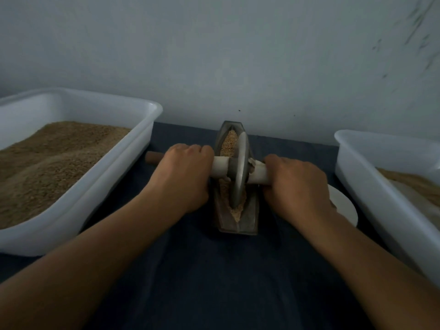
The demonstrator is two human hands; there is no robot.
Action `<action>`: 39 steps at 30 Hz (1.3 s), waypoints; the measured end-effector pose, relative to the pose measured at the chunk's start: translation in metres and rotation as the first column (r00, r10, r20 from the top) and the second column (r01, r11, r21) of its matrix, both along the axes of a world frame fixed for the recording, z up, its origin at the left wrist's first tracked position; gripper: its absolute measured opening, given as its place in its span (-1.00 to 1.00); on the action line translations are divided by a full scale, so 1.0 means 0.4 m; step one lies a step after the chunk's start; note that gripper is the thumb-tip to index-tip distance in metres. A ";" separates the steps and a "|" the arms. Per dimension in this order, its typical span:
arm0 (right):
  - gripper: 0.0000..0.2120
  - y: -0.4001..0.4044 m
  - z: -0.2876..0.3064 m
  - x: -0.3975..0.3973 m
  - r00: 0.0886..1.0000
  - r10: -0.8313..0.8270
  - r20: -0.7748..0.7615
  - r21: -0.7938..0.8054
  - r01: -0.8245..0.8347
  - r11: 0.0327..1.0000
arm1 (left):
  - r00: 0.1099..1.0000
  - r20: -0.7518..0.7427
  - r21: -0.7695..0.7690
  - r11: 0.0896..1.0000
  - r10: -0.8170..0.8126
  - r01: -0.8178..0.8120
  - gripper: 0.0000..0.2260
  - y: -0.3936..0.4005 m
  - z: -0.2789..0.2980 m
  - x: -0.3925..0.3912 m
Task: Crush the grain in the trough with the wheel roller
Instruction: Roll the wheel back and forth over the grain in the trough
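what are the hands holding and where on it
Both hold the wheel roller by its axle handle: the left hand grips the part left of the disc, the right hand the part right of it.

One head-worn view looks forward and down, close over the trough (234, 179) at frame centre, wall filling the upper half

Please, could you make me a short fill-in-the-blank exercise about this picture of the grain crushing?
1. Both hands grip the handle of the wheel roller, the left hand and the right hand, one on each ____ of the wheel.
2. The wheel stands in the metal ____, on the grain.
3. The left white tub is much ____ than the right white tub.
4. The table is covered by a dark ____ cloth.

Missing words: side; trough; fuller; blue
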State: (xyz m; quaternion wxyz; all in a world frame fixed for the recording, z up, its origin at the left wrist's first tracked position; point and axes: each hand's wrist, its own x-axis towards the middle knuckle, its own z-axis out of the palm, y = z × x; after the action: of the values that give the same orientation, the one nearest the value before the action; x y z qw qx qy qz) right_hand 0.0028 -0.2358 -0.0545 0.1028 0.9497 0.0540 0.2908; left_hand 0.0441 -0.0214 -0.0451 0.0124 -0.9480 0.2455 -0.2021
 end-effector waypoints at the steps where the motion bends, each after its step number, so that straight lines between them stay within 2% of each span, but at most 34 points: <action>1: -0.76 -0.005 -0.003 0.008 1.000 0.005 -0.002 0.004 -0.005 1.000 | 1.000 0.004 0.014 1.000 0.001 -0.001 -0.70 -0.003 0.000 0.006; 7: -0.79 -0.023 -0.006 0.110 0.995 -0.041 -0.091 -0.004 0.041 0.999 | 0.997 0.002 0.127 0.989 0.071 -0.071 -0.68 -0.031 0.005 0.086; 9: -0.76 -0.029 0.002 0.154 0.982 -0.056 -0.179 0.026 0.062 0.998 | 0.996 -0.031 0.160 0.984 0.083 -0.077 -0.68 -0.041 0.014 0.125; 14: -0.72 -0.041 0.038 0.269 0.894 -0.104 -0.436 0.052 0.140 0.989 | 0.983 -0.146 0.202 0.976 0.110 -0.079 -0.63 -0.068 0.040 0.215; 20: -0.64 -0.035 0.066 0.322 0.839 -0.131 -0.528 0.044 0.181 0.982 | 0.979 -0.156 0.184 0.978 0.131 -0.101 -0.64 -0.071 0.036 0.260; 23: -0.68 -0.034 0.064 0.308 0.850 -0.127 -0.511 0.036 0.169 0.985 | 0.983 -0.139 0.195 0.976 0.123 -0.094 -0.66 -0.066 0.033 0.248; 30: -0.77 -0.017 0.038 0.189 0.944 -0.091 -0.316 0.008 0.099 0.995 | 0.979 -0.161 0.178 0.980 0.123 -0.094 -0.68 -0.037 0.024 0.160; 35: -0.76 -0.018 0.016 0.075 0.973 -0.046 -0.228 0.044 0.057 0.997 | 0.999 -0.031 0.144 0.989 0.035 -0.030 -0.67 -0.025 0.016 0.061; 39: -0.76 -0.013 0.006 0.008 0.989 -0.040 -0.142 -0.005 0.039 0.999 | 1.000 -0.009 0.075 0.997 -0.023 0.024 -0.68 -0.010 0.013 0.005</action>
State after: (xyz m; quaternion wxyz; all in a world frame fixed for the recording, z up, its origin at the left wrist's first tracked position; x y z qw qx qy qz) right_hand 0.0061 -0.2409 -0.0523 0.1053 0.9688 0.0427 0.2203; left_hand 0.0459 -0.0253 -0.0399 0.0449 -0.9448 0.2641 -0.1889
